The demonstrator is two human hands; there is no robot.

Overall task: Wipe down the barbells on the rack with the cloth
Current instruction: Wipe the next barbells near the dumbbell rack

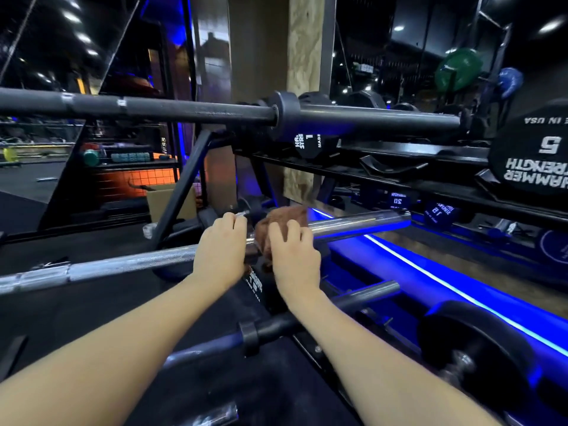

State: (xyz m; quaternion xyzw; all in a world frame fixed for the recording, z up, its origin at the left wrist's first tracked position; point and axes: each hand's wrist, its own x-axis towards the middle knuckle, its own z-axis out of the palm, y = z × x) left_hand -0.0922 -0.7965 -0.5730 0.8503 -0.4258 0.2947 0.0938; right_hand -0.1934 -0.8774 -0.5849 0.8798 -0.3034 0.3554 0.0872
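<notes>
The chrome barbell (129, 264) crosses my view on the rack (181, 192), below a black barbell (184, 109). My left hand (221, 250) curls around its shaft; my right hand (292, 256) clutches the brown cloth (276, 221) against its sleeve.

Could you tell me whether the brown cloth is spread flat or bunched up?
Bunched up: the brown cloth sits crumpled around the chrome barbell under the right hand.
</notes>
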